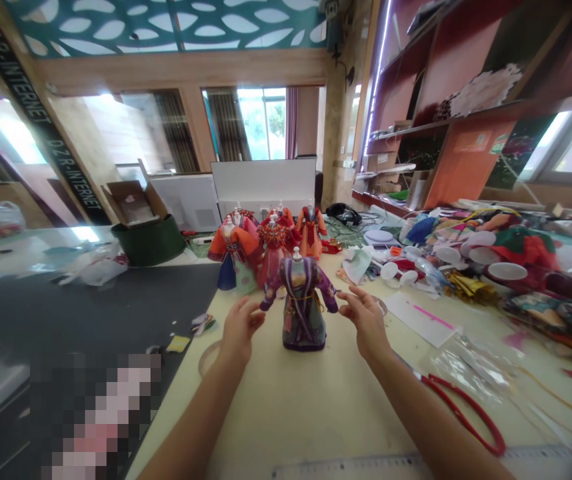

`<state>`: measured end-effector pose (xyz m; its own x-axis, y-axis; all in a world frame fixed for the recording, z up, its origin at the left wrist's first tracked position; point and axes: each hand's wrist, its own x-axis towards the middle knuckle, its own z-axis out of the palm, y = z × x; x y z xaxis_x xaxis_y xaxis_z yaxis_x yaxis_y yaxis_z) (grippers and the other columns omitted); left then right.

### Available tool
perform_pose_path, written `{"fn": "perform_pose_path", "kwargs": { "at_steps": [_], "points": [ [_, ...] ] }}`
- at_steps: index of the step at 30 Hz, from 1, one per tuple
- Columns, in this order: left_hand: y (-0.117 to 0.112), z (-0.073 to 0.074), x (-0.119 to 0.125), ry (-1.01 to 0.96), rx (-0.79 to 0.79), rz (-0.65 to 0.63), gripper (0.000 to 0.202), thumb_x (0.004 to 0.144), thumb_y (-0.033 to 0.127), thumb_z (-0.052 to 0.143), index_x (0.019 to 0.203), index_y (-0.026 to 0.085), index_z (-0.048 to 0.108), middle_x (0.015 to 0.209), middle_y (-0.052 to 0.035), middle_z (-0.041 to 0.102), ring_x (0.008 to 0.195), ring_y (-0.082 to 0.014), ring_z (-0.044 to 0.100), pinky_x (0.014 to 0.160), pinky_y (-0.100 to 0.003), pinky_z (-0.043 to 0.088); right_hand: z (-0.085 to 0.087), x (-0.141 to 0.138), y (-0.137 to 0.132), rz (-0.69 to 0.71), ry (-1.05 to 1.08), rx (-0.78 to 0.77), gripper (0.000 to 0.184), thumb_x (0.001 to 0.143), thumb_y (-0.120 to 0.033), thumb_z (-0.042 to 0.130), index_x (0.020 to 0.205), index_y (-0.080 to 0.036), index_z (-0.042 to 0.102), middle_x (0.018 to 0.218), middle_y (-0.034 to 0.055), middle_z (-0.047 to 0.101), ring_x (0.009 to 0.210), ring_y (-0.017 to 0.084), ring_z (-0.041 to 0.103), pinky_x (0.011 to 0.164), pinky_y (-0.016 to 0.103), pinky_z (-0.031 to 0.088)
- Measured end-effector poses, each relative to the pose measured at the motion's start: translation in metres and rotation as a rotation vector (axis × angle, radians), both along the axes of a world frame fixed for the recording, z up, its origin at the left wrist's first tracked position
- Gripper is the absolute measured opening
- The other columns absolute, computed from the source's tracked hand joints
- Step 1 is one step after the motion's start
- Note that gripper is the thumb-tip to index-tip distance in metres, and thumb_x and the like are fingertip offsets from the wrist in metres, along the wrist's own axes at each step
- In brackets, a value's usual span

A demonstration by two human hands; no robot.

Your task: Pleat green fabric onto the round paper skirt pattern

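Observation:
A small headless mannequin in a purple costume (302, 303) stands upright on the pale yellow table (291, 407), in the middle of the head view. My left hand (239, 329) is at its left sleeve, fingers curled and apart. My right hand (365, 315) is at its right sleeve, fingers spread, fingertips touching or nearly touching the cloth. Neither hand grips anything. Behind it stand several more dressed mannequins in orange, red and blue (266, 243).
Craft clutter covers the right side of the table: white discs (507, 271), coloured fabric, gold trim, plastic bags (471, 367), red-handled scissors (466, 413). A ruler (366, 467) lies at the near edge. A green bin with a cardboard box (149, 237) stands at the left. Shelves line the right wall.

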<state>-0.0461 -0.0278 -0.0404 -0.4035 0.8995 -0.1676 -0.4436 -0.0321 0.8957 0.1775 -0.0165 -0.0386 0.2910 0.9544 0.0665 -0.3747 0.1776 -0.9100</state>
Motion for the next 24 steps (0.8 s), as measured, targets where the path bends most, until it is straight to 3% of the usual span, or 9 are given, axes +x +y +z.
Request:
{"fn": "perform_pose_path", "kwargs": {
  "at_steps": [4, 9, 13, 17, 24],
  "points": [
    [-0.011, -0.003, 0.0, 0.095, 0.056, 0.048, 0.041, 0.068, 0.019, 0.064, 0.106, 0.015, 0.048, 0.075, 0.0002, 0.062, 0.058, -0.0082, 0.057, 0.064, -0.025, 0.047, 0.02, 0.009, 0.004, -0.082, -0.035, 0.099, 0.035, 0.064, -0.032, 0.068, 0.093, -0.017, 0.056, 0.083, 0.0018, 0.066, 0.06, 0.01, 0.056, 0.07, 0.03, 0.047],
    [-0.034, -0.017, 0.007, 0.232, 0.207, 0.109, 0.043, 0.074, 0.025, 0.062, 0.113, 0.018, 0.047, 0.084, -0.0002, 0.061, 0.069, -0.0095, 0.057, 0.07, -0.024, 0.046, 0.066, 0.007, 0.006, -0.112, -0.261, 0.355, 0.023, 0.074, -0.033, 0.061, 0.092, -0.019, 0.062, 0.088, 0.0037, 0.066, 0.076, 0.015, 0.058, 0.08, 0.034, 0.045],
    [-0.054, -0.038, 0.016, 0.632, 0.455, 0.094, 0.036, 0.08, 0.02, 0.055, 0.115, 0.019, 0.046, 0.086, -0.0018, 0.059, 0.078, -0.0133, 0.057, 0.075, -0.029, 0.047, 0.091, -0.007, 0.01, -0.017, -0.562, 0.545, 0.022, 0.082, -0.034, 0.053, 0.094, -0.02, 0.064, 0.094, 0.0043, 0.066, 0.088, 0.017, 0.059, 0.086, 0.035, 0.043],
    [-0.07, -0.048, 0.027, 0.947, 0.675, 0.026, 0.036, 0.08, 0.01, 0.051, 0.114, 0.019, 0.048, 0.085, -0.0031, 0.06, 0.077, -0.014, 0.058, 0.074, -0.029, 0.048, 0.101, -0.023, 0.016, 0.049, -0.751, 0.612, 0.024, 0.082, -0.036, 0.054, 0.094, -0.018, 0.065, 0.093, 0.0048, 0.067, 0.087, 0.018, 0.06, 0.083, 0.033, 0.044],
    [-0.08, -0.042, 0.044, 1.112, 0.831, -0.164, 0.029, 0.077, 0.006, 0.05, 0.103, 0.018, 0.054, 0.082, -0.0072, 0.064, 0.076, -0.0164, 0.059, 0.072, -0.031, 0.049, 0.103, -0.037, 0.02, 0.081, -0.841, 0.582, 0.02, 0.075, -0.038, 0.062, 0.083, -0.021, 0.069, 0.08, 0.0009, 0.068, 0.078, 0.019, 0.062, 0.076, 0.032, 0.045]
  ]
}}
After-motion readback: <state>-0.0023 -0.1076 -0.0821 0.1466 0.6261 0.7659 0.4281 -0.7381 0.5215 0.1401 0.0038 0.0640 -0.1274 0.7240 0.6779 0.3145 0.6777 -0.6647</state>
